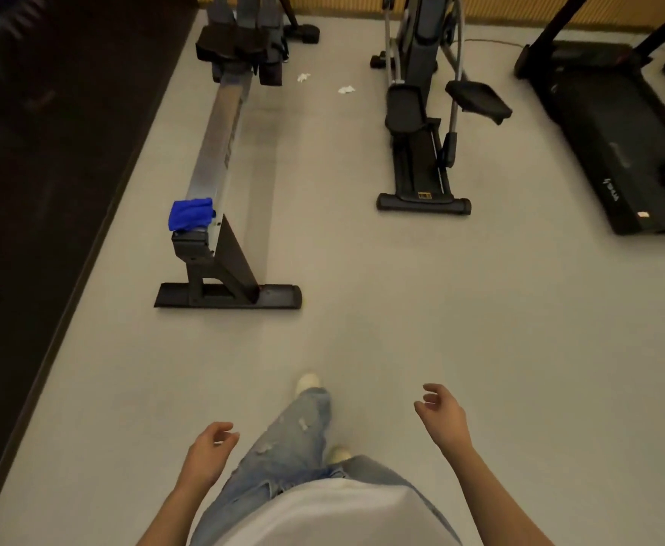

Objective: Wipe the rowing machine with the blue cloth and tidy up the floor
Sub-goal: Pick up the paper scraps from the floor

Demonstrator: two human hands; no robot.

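Head view, looking down at a pale grey floor [362, 289]. Rowing machine [220, 124] runs from top centre-left down to mid-left of frame: long metal rail, black rear leg and flat black foot bar at its near end, seat and dark front assembly at top. Blue cloth [189, 214] sits bunched on the near end of the rail, just above the black end cap, mid-left of frame. Nobody touching it.

Two crumpled white scraps on the floor in the upper centre: one [303, 77] just right of the rower's front end, the other [346, 89] a bit further right, between the rower and the elliptical trainer [421, 112]. Elliptical stands upper centre-right, black pedals, black base bar toward the viewer. Treadmill [614, 143] at upper right, partly cut by the frame edge. Dark flooring strip along the left side.

Bottom of frame: left hand [210, 451] lower centre-left, fingers loosely curled, holding nothing. Right hand [443, 417] lower centre-right, fingers relaxed and slightly bent, also holding nothing. Both hands well apart from the cloth and the rower. Between them, light blue ripped jeans, pale shoes, white top at the bottom edge.
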